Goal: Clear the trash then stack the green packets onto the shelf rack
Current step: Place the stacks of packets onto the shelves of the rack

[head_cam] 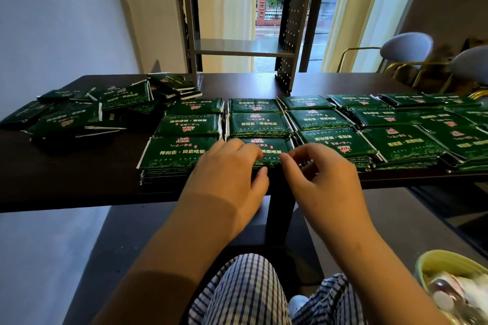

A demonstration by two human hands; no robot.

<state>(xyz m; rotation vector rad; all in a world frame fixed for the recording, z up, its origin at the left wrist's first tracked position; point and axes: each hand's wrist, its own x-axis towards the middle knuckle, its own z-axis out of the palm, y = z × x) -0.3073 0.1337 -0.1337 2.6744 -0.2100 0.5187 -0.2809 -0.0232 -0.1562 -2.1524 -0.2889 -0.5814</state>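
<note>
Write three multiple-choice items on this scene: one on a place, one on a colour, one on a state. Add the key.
1. Where does the loose pile of green packets lie?
A) at the left end of the table
B) on a chair
C) on the floor

2. What colour is the bin at lower right?
A) red
B) yellow-green
C) black

3. What is the left hand doing?
A) hanging by the knee
B) holding the front stack, fingers on top, thumb at its edge
C) raised, palm up

Key: 1 A, the jumbled packets sit left of the neat rows; 2 B, its rim is yellow-green; 3 B, the thumb lies against the stack's near edge.
</note>
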